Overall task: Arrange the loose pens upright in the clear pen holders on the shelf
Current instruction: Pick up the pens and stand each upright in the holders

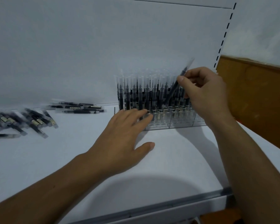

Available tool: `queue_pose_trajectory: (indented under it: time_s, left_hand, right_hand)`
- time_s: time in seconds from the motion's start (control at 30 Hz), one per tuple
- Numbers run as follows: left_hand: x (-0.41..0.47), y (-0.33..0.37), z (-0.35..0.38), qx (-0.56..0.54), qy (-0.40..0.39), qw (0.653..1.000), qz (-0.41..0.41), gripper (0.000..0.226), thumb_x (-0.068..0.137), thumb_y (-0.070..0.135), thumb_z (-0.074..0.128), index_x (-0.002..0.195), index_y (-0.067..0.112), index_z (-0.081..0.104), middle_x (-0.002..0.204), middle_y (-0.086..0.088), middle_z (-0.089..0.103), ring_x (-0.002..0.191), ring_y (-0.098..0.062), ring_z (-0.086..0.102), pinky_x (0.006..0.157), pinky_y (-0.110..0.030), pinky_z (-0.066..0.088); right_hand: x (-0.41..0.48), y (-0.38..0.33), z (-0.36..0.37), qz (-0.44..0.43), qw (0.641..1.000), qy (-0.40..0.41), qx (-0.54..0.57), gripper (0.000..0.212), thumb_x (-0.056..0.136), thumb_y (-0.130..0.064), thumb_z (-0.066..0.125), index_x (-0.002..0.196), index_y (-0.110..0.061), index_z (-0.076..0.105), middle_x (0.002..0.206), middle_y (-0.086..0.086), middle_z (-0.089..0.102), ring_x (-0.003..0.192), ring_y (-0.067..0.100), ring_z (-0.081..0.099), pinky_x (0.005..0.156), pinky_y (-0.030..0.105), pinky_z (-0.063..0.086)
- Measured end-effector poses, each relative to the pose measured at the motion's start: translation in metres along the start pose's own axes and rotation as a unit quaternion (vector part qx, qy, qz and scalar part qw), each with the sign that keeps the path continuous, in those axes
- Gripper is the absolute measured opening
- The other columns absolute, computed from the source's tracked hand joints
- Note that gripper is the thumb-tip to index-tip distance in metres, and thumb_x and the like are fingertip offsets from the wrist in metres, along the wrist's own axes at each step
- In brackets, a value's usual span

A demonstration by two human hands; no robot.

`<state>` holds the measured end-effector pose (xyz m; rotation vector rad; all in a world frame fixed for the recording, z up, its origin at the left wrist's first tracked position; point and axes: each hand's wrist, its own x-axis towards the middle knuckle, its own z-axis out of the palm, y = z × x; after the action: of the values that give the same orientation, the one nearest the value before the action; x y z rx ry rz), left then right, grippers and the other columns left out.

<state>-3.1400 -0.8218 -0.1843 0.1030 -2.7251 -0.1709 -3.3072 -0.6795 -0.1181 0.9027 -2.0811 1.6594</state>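
right fingers (199, 75) round tilted pen (172, 90); left fingers (136, 114) flat on holder (160, 125)

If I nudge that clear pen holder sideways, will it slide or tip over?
Probably slides rather than tips: the clear pen holder is low and wide on the smooth shelf. Likely fairly heavy for its size, packed with upright pens.

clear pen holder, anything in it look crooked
One black pen with a clear cap leans diagonally across the upright pens in the clear plastic holder; the right hand pinches it.
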Motion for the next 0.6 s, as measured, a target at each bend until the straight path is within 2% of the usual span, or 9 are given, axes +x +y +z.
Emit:
queue_pose_trajectory:
  time_s: [0.1, 0.2, 0.3, 0.37, 0.5, 0.6]
  left_hand:
    - [0.0, 0.001, -0.001, -0.004, 0.001, 1.0, 0.001, 0.071, 0.087, 0.068, 0.031, 0.15, 0.037, 0.022, 0.158, 0.016, 0.016, 0.143, -0.004, 0.004, 0.112, -0.021, -0.008]
    - [-0.001, 0.001, -0.001, -0.01, -0.001, 1.0, -0.003, 0.069, 0.087, 0.066, 0.035, 0.149, 0.039, 0.023, 0.158, 0.017, 0.014, 0.142, -0.002, 0.002, 0.111, -0.02, -0.01]
    - [0.0, 0.001, -0.001, -0.006, -0.001, 1.0, -0.001, 0.069, 0.086, 0.067, 0.034, 0.149, 0.04, 0.022, 0.158, 0.018, 0.012, 0.143, -0.002, 0.001, 0.111, -0.02, -0.009]
    - [0.0, 0.001, -0.001, -0.002, -0.002, 1.0, 0.001, 0.069, 0.086, 0.067, 0.033, 0.149, 0.04, 0.022, 0.158, 0.018, 0.011, 0.142, -0.002, 0.0, 0.112, -0.02, -0.009]
    - [0.0, 0.0, -0.001, -0.005, 0.002, 1.0, 0.006, 0.069, 0.086, 0.066, 0.034, 0.149, 0.039, 0.024, 0.158, 0.017, 0.012, 0.143, -0.003, 0.001, 0.111, -0.02, -0.008]
    - [0.001, -0.002, 0.0, -0.015, 0.007, 1.0, 0.011, 0.067, 0.086, 0.066, 0.035, 0.148, 0.039, 0.028, 0.158, 0.017, 0.015, 0.143, -0.004, 0.004, 0.113, -0.022, -0.003]
  right_hand:
    - [0.002, 0.002, 0.001, -0.016, 0.999, 0.004, -0.028, 0.012, 0.089, -0.032, 0.069, 0.094, -0.022, 0.064, 0.082, -0.009, 0.065, 0.076, 0.013, 0.064, 0.072, 0.037, 0.056]
    - [0.003, 0.003, 0.002, -0.024, 0.998, 0.001, -0.056, 0.01, 0.09, -0.032, 0.068, 0.093, -0.024, 0.063, 0.08, -0.015, 0.062, 0.073, 0.005, 0.058, 0.071, 0.031, 0.053]
    - [0.001, 0.009, 0.007, -0.019, 0.991, -0.065, -0.113, 0.011, 0.089, -0.033, 0.068, 0.091, -0.024, 0.062, 0.079, -0.015, 0.06, 0.07, 0.002, 0.055, 0.065, 0.023, 0.047]
    - [-0.003, 0.014, 0.015, -0.009, 0.979, -0.116, -0.17, 0.012, 0.09, -0.035, 0.066, 0.089, -0.025, 0.059, 0.076, -0.015, 0.056, 0.068, 0.001, 0.051, 0.062, 0.023, 0.042]
    - [-0.002, 0.015, 0.02, 0.0, 0.972, -0.129, -0.196, 0.013, 0.091, -0.034, 0.065, 0.087, -0.025, 0.057, 0.074, -0.014, 0.055, 0.067, 0.003, 0.051, 0.064, 0.028, 0.045]
    - [-0.002, 0.016, 0.016, 0.004, 0.972, -0.131, -0.196, 0.014, 0.09, -0.035, 0.066, 0.087, -0.024, 0.058, 0.075, -0.013, 0.056, 0.067, 0.003, 0.05, 0.059, 0.023, 0.041]
